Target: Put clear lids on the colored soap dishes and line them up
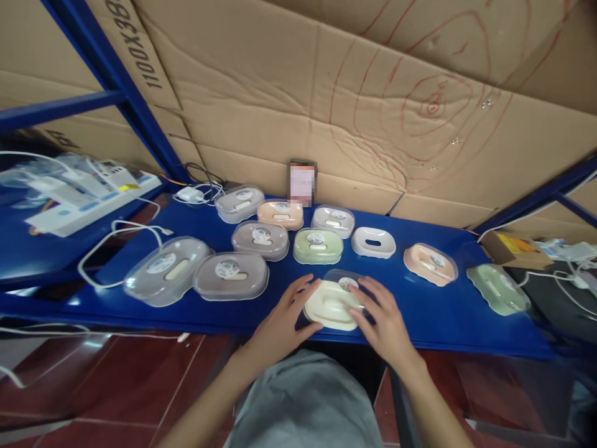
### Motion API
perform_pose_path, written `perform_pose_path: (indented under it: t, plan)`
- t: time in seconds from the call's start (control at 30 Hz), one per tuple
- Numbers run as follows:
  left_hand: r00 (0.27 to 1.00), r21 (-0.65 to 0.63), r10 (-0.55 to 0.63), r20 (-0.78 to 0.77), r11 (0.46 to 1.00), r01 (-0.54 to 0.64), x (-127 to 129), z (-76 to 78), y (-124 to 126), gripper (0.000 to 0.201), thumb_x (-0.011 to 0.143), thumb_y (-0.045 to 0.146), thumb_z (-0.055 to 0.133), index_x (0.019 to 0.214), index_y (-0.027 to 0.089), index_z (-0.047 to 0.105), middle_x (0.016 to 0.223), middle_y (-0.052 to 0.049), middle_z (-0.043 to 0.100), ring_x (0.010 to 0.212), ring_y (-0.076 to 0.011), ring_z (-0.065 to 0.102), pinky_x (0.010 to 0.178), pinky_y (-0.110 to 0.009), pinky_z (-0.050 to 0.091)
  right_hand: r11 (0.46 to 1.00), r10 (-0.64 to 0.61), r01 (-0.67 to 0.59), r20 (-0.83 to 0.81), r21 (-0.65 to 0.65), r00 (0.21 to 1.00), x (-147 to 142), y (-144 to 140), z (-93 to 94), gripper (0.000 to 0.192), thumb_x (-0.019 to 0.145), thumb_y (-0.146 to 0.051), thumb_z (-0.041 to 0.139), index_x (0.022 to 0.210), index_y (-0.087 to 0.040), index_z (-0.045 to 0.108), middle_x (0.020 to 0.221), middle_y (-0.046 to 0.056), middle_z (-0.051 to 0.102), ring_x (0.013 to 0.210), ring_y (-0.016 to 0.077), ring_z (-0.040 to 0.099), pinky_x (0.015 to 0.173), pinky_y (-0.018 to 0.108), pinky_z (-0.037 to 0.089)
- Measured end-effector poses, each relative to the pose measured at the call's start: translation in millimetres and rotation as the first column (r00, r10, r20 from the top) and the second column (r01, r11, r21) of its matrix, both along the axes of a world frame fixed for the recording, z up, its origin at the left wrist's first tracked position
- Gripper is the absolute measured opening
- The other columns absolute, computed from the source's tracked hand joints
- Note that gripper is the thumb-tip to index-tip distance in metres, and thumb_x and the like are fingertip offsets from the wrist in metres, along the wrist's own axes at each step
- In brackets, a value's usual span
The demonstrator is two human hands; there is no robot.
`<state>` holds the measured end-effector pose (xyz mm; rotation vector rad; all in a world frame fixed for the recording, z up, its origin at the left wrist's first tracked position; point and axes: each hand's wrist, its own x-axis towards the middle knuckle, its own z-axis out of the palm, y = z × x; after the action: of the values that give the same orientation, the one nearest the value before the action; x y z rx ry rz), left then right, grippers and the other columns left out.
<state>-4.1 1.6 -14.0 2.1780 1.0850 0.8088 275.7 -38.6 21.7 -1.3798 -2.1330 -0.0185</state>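
Near the front edge of the blue table, a cream soap dish [329, 309] lies between my hands. A clear lid with a round label [347, 283] shows just behind it, partly overlapped. My left hand [298, 305] curves around the dish's left side, with its thumb at the near edge and its fingers at the far edge. My right hand [381, 311] grips the right side, its fingertips on the dish and beside the lid's label. Just beyond stands a lidded green soap dish [318, 247], and an uncovered white soap dish [373, 244] is to its right.
Several lidded grey dishes [231, 275] occupy the left. Lidded peach dishes [430, 264] stand at right and back; another green one [499, 289] is far right. A power strip [93, 199] and a white cable [100, 283] lie left. Cardboard [280, 93] rises behind.
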Motion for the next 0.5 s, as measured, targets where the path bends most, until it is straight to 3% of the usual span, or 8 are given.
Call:
perform_pose_path:
  t: [0.1,0.2,0.27,0.4,0.5]
  plan:
    - [1.000,0.099,-0.023,0.014,0.995,0.022,0.3,-3.5,0.4,0.081,0.095,0.025,0.080,0.164,0.041,0.039,0.170,-0.010,0.039,0.146,-0.0293,0.056,0.118,-0.047,0.056,0.997,0.071,-0.071,-0.011,0.006,0.997,-22.0,-13.1,-21.3,0.057,0.105,-0.031,0.066,0.159,-0.035,0.052,0.151,0.010,0.062,0.147,0.0311,0.055,0.120,0.060,0.050]
    - [0.999,0.192,-0.043,0.012,0.981,0.040,0.5,-4.4,1.1,0.070,0.098,0.027,0.077,0.159,0.041,0.048,0.168,-0.008,0.044,0.152,-0.0297,0.050,0.123,-0.050,0.050,0.993,0.118,-0.118,-0.003,0.000,0.993,-27.0,-12.8,-26.8,0.060,0.105,-0.029,0.065,0.162,-0.036,0.048,0.156,0.010,0.059,0.152,0.0299,0.051,0.126,0.064,0.044]
    - [0.999,0.183,-0.033,0.003,0.983,0.032,0.6,-3.3,1.1,0.073,0.096,0.027,0.079,0.161,0.041,0.047,0.168,-0.007,0.045,0.150,-0.0289,0.053,0.123,-0.049,0.050,0.994,0.108,-0.108,-0.023,-0.011,0.994,-25.3,-11.8,-27.2,0.059,0.106,-0.029,0.063,0.162,-0.036,0.047,0.158,0.009,0.057,0.153,0.0295,0.049,0.126,0.063,0.043]
    - [0.999,0.137,-0.030,-0.036,0.990,0.034,1.2,0.3,0.2,0.079,0.094,0.024,0.081,0.163,0.037,0.044,0.170,-0.009,0.042,0.147,-0.0294,0.056,0.119,-0.048,0.055,0.999,0.007,-0.011,-0.106,-0.039,0.994,-10.3,-6.9,-27.8,0.052,0.109,-0.028,0.056,0.160,-0.036,0.050,0.157,0.009,0.059,0.151,0.0278,0.052,0.124,0.057,0.048]
    - [0.996,0.186,-0.079,-0.052,0.979,0.088,2.1,2.9,-0.1,0.055,0.096,0.021,0.077,0.148,0.032,0.061,0.169,-0.009,0.045,0.153,-0.0307,0.049,0.124,-0.051,0.049,0.993,-0.117,0.114,-0.080,-0.044,0.990,13.4,4.0,-24.6,0.047,0.109,-0.034,0.056,0.156,-0.035,0.055,0.155,0.009,0.061,0.149,0.0296,0.054,0.127,0.061,0.041]
